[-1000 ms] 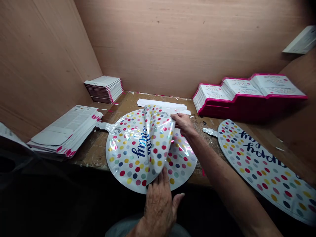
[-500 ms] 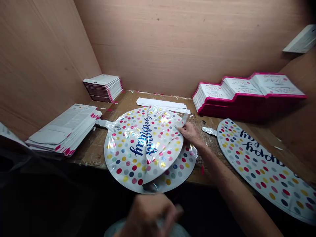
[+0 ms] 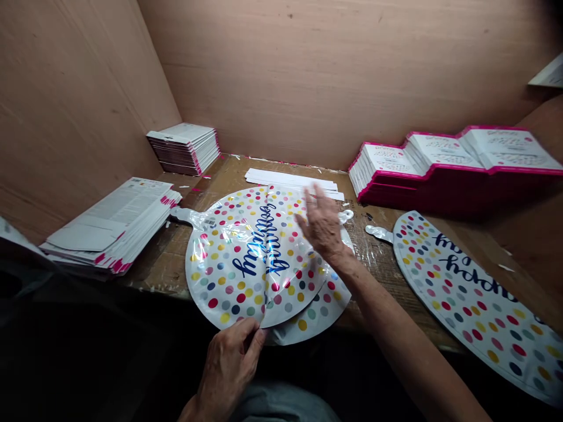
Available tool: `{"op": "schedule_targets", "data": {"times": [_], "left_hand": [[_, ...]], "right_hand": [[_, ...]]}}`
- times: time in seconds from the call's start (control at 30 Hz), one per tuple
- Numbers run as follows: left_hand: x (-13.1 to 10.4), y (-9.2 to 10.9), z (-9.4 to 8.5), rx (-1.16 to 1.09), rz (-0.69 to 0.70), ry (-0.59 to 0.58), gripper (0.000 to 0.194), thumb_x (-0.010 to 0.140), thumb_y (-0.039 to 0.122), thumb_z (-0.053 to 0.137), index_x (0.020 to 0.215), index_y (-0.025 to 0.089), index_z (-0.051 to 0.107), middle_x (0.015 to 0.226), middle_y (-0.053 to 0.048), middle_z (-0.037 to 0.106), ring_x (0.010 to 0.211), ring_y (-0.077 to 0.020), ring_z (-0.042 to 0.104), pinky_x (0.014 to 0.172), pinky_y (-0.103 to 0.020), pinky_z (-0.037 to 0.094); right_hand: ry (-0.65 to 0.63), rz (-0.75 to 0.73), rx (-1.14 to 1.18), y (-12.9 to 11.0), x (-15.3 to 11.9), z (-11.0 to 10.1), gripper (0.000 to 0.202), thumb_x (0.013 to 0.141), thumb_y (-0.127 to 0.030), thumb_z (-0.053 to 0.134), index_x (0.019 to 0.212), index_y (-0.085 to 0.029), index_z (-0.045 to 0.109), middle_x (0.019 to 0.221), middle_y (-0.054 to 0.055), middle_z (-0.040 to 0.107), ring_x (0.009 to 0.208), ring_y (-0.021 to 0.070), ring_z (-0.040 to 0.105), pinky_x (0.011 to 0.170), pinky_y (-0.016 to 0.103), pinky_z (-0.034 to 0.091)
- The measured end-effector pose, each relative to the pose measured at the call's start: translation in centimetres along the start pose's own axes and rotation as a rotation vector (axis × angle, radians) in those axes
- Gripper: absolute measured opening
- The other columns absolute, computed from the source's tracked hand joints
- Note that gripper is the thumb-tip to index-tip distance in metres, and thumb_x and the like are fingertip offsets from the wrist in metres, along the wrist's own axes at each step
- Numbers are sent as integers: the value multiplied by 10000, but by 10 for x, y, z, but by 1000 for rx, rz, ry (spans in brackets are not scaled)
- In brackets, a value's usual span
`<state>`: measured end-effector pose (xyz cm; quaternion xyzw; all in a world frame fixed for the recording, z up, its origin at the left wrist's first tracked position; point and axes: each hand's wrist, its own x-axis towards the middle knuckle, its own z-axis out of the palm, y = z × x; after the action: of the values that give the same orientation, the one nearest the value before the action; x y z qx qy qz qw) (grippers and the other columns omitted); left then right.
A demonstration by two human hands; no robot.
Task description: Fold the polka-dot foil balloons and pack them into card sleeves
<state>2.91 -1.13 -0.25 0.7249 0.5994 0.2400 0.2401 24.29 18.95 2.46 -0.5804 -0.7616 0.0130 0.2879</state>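
A round foil balloon [image 3: 233,234] with coloured dots and blue lettering lies flat on the cardboard-covered bench, its right part folded over. The near edge at the fold is pinched between the thumb and fingers of my left hand [image 3: 233,357]. Over the upper right of the folded part is my right hand [image 3: 323,225], palm down with fingers spread and slightly blurred; whether it presses on the foil cannot be told. One tab [image 3: 187,215] sticks out at the left, and another [image 3: 346,217] shows beyond my right hand.
Folded dotted balloons [image 3: 475,310] lie at the right. Pink-edged card packs [image 3: 440,170] stand in steps at the back right. White card stacks [image 3: 109,223] [image 3: 182,146] are at the left, and paper strips [image 3: 294,183] behind the balloon.
My left hand has come up from below and taken the near edge of the fold. My right hand has let go of the right edge, opened and moved up and left.
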Motion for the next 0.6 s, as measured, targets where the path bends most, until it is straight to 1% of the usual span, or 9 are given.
{"op": "schedule_targets", "data": {"times": [0.07, 0.1, 0.17, 0.23, 0.3, 0.4, 0.47, 0.53, 0.6], "left_hand": [[-5, 1, 1, 90, 89, 123, 337, 921, 235, 438, 600, 188, 529, 537, 27, 552, 454, -83, 496, 485, -199, 361], [-9, 0, 1, 149, 132, 196, 341, 915, 204, 435, 585, 188, 518, 521, 28, 539, 438, -81, 484, 480, -207, 347], [-20, -2, 0, 257, 207, 301, 356, 900, 165, 441, 549, 188, 495, 485, 30, 517, 406, -79, 458, 467, -228, 314], [-29, -6, -5, 273, 255, 254, 380, 895, 186, 466, 515, 186, 471, 445, 37, 490, 370, -73, 428, 443, -237, 278], [-30, -9, -15, 182, 214, 101, 391, 903, 285, 501, 524, 188, 486, 439, 39, 494, 368, -70, 435, 433, -223, 279], [-11, -5, -30, 126, -61, -14, 440, 924, 468, 444, 590, 197, 537, 504, 10, 555, 457, -109, 512, 488, -228, 325], [7, 2, -32, 196, -248, -67, 461, 913, 519, 418, 615, 199, 560, 570, -24, 605, 543, -157, 564, 540, -260, 334], [22, 7, -29, 210, -320, -175, 427, 875, 511, 464, 601, 196, 552, 607, -37, 623, 595, -182, 581, 570, -276, 326], [32, 10, -25, 73, -314, -266, 403, 835, 494, 496, 569, 191, 506, 583, -19, 579, 579, -163, 542, 561, -267, 312]], "right_hand": [[-240, -225, 84, -20, 5, 19, 471, 943, -306, 539, 1382, -139, 505, 1574, 148, 321, 1476, 317, 203, 1200, 509, 101], [-324, -264, 106, -26, 6, 31, 468, 959, -336, 523, 1383, -140, 511, 1559, 147, 352, 1467, 321, 232, 1195, 518, 106], [-405, -257, 122, -30, 6, 53, 495, 976, -380, 501, 1398, -121, 502, 1538, 163, 381, 1452, 339, 268, 1182, 547, 122], [-423, -223, 132, -26, 6, 66, 523, 983, -395, 487, 1421, -109, 476, 1538, 171, 374, 1450, 345, 272, 1176, 557, 137], [-419, -178, 145, -20, 8, 66, 534, 1001, -388, 435, 1457, -110, 427, 1554, 166, 345, 1458, 323, 261, 1179, 535, 170], [-246, -88, 299, -15, 6, 42, 519, 1020, -395, 334, 1452, -126, 436, 1543, 144, 381, 1447, 244, 312, 1178, 435, 260], [-86, -32, 453, -16, -8, 15, 496, 1010, -423, 337, 1358, -139, 546, 1440, 137, 522, 1363, 219, 449, 1138, 393, 346], [-2, 5, 545, -24, -35, -11, 445, 986, -440, 392, 1225, -163, 644, 1258, 125, 661, 1192, 223, 601, 1039, 390, 458], [-4, -26, 568, -42, -73, -33, 349, 963, -408, 439, 1105, -224, 700, 1093, 80, 732, 1023, 216, 683, 927, 385, 535]]}}
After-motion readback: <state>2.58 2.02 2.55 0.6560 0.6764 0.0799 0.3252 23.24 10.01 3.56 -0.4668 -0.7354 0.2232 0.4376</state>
